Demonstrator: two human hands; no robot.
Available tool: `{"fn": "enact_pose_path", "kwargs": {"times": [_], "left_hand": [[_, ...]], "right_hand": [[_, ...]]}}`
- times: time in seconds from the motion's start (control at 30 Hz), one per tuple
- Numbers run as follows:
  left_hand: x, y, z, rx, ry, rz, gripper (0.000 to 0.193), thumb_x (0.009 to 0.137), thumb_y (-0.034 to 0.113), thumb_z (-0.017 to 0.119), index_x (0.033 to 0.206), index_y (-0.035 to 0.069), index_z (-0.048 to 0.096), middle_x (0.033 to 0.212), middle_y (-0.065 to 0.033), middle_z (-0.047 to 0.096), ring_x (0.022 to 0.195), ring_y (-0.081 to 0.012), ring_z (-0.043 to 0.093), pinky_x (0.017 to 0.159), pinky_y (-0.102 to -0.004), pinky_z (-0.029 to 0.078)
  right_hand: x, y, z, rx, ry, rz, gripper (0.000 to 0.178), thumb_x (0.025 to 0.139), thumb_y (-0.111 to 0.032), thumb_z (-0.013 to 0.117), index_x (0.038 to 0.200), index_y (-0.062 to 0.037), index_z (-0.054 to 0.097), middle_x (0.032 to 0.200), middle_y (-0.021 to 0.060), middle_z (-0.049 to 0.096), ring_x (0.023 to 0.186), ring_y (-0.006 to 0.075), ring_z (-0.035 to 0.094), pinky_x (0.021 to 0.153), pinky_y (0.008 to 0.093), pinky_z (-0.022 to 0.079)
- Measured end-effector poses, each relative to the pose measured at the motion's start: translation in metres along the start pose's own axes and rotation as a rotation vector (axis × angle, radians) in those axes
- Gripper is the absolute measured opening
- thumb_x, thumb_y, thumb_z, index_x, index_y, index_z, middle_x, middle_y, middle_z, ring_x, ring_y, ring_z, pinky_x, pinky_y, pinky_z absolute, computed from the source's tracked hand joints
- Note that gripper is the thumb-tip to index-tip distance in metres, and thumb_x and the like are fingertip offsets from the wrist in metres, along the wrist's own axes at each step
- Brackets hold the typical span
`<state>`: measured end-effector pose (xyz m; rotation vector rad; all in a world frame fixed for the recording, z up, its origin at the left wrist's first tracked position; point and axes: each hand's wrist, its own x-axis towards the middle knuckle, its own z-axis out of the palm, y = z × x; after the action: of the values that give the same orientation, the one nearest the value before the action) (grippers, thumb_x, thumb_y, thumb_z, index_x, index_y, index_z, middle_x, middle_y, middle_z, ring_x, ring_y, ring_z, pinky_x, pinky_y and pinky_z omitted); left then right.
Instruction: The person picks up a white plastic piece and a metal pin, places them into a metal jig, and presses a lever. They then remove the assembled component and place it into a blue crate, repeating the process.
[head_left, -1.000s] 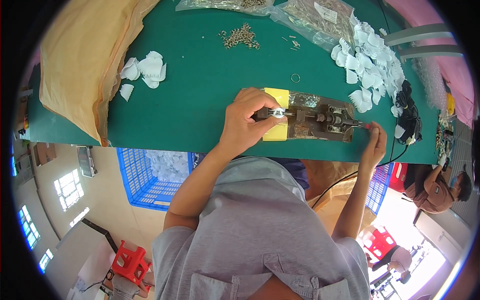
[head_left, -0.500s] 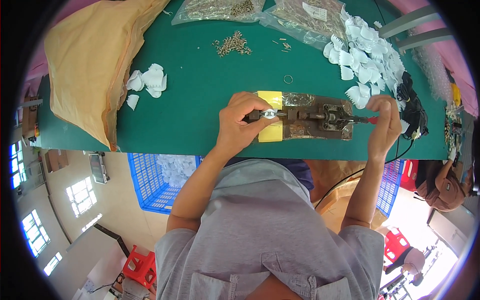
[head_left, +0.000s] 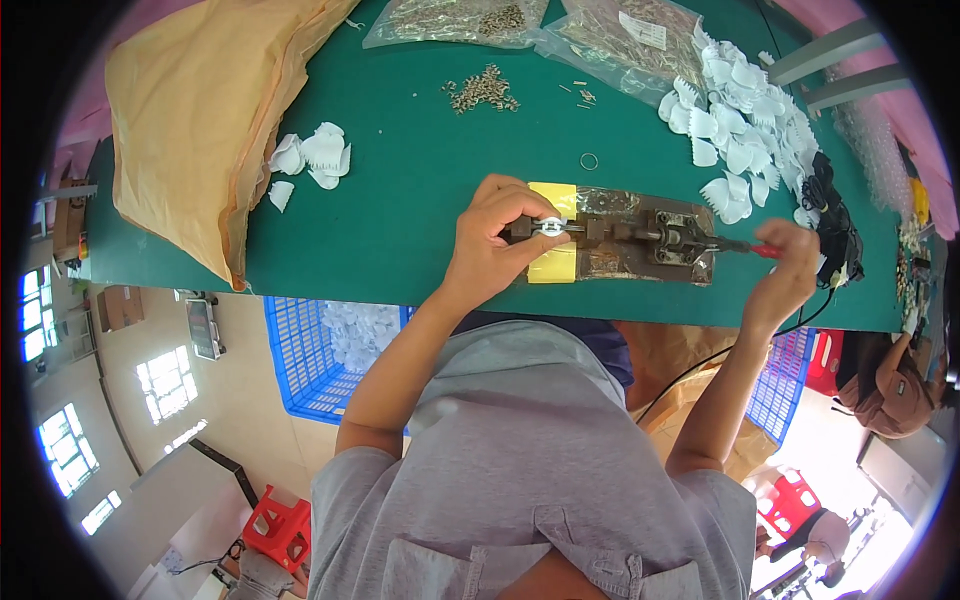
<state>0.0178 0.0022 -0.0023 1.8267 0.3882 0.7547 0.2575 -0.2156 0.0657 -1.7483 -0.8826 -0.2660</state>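
Observation:
My left hand (head_left: pixel 497 238) pinches a small white plastic piece (head_left: pixel 549 228) between thumb and forefinger, at the left end of a metal push-pull toggle clamp (head_left: pixel 655 238). The clamp is fixed on a brown, tape-covered base (head_left: pixel 615 266) with yellow patches (head_left: pixel 553 268) near the piece. At the clamp's right end, my right hand (head_left: pixel 785 275) has its fingers curled around the red lever handle (head_left: pixel 767 250); that hand is slightly smeared by motion. Fingers hide part of the white piece.
White scalloped plastic pieces (head_left: pixel 745 115) form a pile at the far right; several more (head_left: pixel 325 150) lie left. Small metal parts (head_left: pixel 482 90), a thin ring (head_left: pixel 589 161), plastic bags (head_left: pixel 455 20), a tan sack (head_left: pixel 200 130) and black cable (head_left: pixel 832 215) share the green table (head_left: pixel 400 180). A blue crate (head_left: pixel 290 355) stands below.
My right hand has moved slightly down and right at the clamp's lever, and more of the red handle shows. My left hand still pinches the white piece. The whole view has shifted slightly.

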Motion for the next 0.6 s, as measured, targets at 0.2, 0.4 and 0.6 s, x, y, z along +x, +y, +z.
{"fn": "enact_pose_path", "kwargs": {"times": [0.2,0.4,0.6], "left_hand": [[-0.004,-0.001,-0.001,0.006,0.007,-0.054,0.023,0.077,0.004,0.090,0.095,0.006,0.075,0.097,-0.0008,0.073,0.102,-0.0202,0.059,0.086,-0.0328,0.050],[-0.001,0.023,-0.036,-0.469,0.164,0.168,0.029,0.076,-0.007,0.085,0.099,0.004,0.072,0.101,-0.0070,0.074,0.105,-0.0206,0.060,0.089,-0.0372,0.050],[-0.093,0.055,-0.186,0.138,0.019,-0.363,0.037,0.072,0.006,0.091,0.104,0.004,0.072,0.099,-0.0051,0.072,0.094,-0.0168,0.066,0.090,-0.0340,0.052]], "right_hand": [[0.006,-0.002,0.010,-0.116,0.210,0.184,0.023,0.105,-0.015,0.060,0.086,-0.0033,0.066,0.079,0.0057,0.062,0.075,0.0168,0.059,0.068,0.0324,0.050],[-0.032,0.103,-0.007,0.466,0.306,0.643,0.029,0.110,-0.026,0.060,0.107,0.0006,0.071,0.088,0.0055,0.068,0.074,0.0115,0.060,0.071,0.0268,0.052],[-0.035,0.095,0.008,0.178,0.220,0.516,0.028,0.110,-0.024,0.061,0.103,0.0000,0.075,0.087,0.0011,0.069,0.074,0.0045,0.054,0.067,0.0204,0.044]]}}
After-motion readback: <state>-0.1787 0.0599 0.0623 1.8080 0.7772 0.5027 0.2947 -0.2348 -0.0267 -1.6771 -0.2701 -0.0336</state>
